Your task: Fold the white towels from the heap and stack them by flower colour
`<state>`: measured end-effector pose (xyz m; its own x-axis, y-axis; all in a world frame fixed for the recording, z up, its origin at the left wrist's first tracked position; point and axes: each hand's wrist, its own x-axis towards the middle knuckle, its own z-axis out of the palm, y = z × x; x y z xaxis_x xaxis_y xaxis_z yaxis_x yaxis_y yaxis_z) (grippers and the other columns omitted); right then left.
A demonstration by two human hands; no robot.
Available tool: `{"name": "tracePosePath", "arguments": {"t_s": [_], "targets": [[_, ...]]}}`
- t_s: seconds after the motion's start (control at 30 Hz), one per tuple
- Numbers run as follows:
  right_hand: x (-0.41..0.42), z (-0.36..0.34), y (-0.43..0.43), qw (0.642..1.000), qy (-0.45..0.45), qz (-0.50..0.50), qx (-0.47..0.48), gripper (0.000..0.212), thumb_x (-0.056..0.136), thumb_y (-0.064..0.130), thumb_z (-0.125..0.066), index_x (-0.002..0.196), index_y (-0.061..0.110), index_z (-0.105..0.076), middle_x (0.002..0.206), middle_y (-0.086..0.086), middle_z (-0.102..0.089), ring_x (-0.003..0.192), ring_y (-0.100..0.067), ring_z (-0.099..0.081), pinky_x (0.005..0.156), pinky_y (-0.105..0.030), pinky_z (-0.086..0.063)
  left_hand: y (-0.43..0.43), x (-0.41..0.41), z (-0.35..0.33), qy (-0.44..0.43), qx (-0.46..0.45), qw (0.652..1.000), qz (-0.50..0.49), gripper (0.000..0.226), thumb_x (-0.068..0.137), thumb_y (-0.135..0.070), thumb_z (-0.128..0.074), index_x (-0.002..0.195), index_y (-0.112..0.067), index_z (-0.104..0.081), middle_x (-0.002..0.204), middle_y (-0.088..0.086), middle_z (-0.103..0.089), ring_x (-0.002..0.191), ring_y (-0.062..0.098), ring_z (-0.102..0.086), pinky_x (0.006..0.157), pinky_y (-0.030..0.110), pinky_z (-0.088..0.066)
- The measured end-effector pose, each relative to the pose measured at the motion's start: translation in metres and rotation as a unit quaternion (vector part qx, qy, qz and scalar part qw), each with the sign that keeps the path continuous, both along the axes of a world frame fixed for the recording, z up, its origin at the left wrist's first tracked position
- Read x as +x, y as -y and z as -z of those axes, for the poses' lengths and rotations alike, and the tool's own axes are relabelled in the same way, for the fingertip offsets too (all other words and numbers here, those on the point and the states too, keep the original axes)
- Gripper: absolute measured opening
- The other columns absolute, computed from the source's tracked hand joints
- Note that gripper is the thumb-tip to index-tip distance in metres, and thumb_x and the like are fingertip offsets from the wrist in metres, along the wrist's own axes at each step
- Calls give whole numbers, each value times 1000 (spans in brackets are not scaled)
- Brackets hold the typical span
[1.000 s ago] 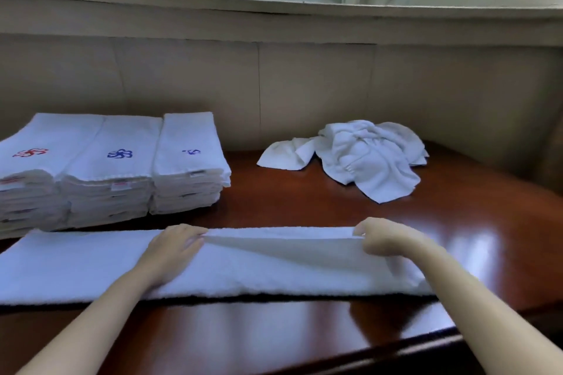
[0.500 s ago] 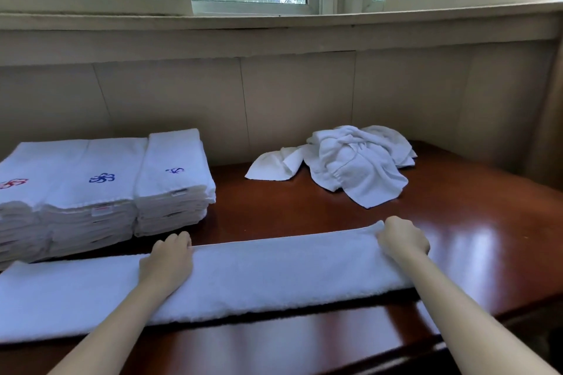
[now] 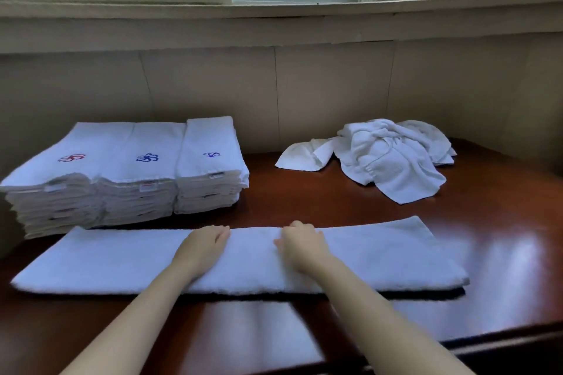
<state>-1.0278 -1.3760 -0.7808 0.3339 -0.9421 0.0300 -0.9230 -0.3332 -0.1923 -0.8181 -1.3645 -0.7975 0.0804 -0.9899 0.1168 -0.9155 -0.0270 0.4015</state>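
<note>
At the far left of the glossy reddish-brown wooden table (image 3: 502, 253), three stacks of folded white terry towels stand side by side, touching: the stack with a red embroidered flower (image 3: 72, 158) on top, the middle stack with a blue flower (image 3: 147, 158), and the shorter stack (image 3: 210, 167) whose top towel shows a partly visible blue-purple mark. Just in front of them, along the near edge of the table, a long white towel folded lengthwise into a narrow strip (image 3: 380, 253) lies flat, running from the left side almost to the right. The left hand (image 3: 204, 245) rests palm down on the middle of this strip, fingers together and reaching toward its far edge, gripping nothing. Just beside it, the right hand (image 3: 301, 242) also lies on the strip with its fingers slightly bent over the far edge; whether they pinch the cloth cannot be told. Farther right and back, near the beige panelled wall (image 3: 335, 85), lies the rumpled heap of unfolded white towels (image 3: 393, 158), well apart from the stacks. Above runs a window sill (image 3: 274, 15).
</note>
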Motion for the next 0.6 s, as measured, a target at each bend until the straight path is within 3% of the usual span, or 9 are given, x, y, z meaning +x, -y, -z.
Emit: {"name": "tracePosePath", "arguments": {"t_s": [0.07,0.13,0.23,0.33,0.4,0.47,0.53,0.6], "targets": [[54,3,-10,992,12,-123,26,40,101,36,-34,122,9,-53,130,-13,-50,123,-32,-43,96,-44,-34,-11,27,1,51,76,996,12,45,104,-38,-27,145,-25,-38,155,-2,-28,145,17,-19,115,35,-19],[86,12,-18,985,20,-169,41,47,101,43,-30,136,14,-42,145,-11,-39,136,-30,-30,107,-49,-24,-28,71,1,92,118,988,-48,49,103,-43,-21,151,-33,-17,160,-3,-7,148,14,-6,117,40,-9],[101,30,-16,985,6,-168,35,54,100,49,-23,149,27,-22,160,0,-11,147,-25,-5,116,-51,-1,-66,151,-1,114,149,969,-158,47,104,-41,-17,151,-37,-11,161,-7,-3,148,14,-4,117,45,-7],[106,34,-8,985,-2,-168,37,54,100,51,-20,150,32,-18,161,4,-4,148,-22,-1,116,-50,2,-102,221,-4,113,175,934,-289,51,102,-45,-15,152,-34,-7,161,-1,-4,148,23,-5,115,49,-9],[111,35,-7,986,-5,-162,42,55,99,53,-19,151,33,-15,161,4,-2,148,-22,2,116,-50,3,-114,241,-3,34,117,912,-392,63,100,-49,-23,153,-19,-9,159,13,-13,145,31,-13,115,47,-13],[114,35,-6,987,-7,-158,37,55,99,53,-17,151,34,-14,161,3,0,148,-22,3,115,-50,3,-111,231,1,-101,-29,880,-464,68,98,-35,-45,150,-2,-18,151,24,-27,139,38,-27,112,43,-24],[115,35,-5,987,-6,-158,36,56,99,53,-18,151,34,-13,161,3,0,148,-22,3,116,-50,3,-101,203,5,-256,-166,820,-484,73,88,-16,-62,147,3,-22,147,25,-33,133,38,-36,109,43,-32],[115,33,-5,986,1,-160,41,55,99,53,-19,151,33,-15,161,3,0,148,-21,3,116,-50,3,-90,175,6,-380,-228,755,-484,84,81,-9,-71,147,-1,-20,147,20,-34,130,35,-40,105,41,-36]]}}
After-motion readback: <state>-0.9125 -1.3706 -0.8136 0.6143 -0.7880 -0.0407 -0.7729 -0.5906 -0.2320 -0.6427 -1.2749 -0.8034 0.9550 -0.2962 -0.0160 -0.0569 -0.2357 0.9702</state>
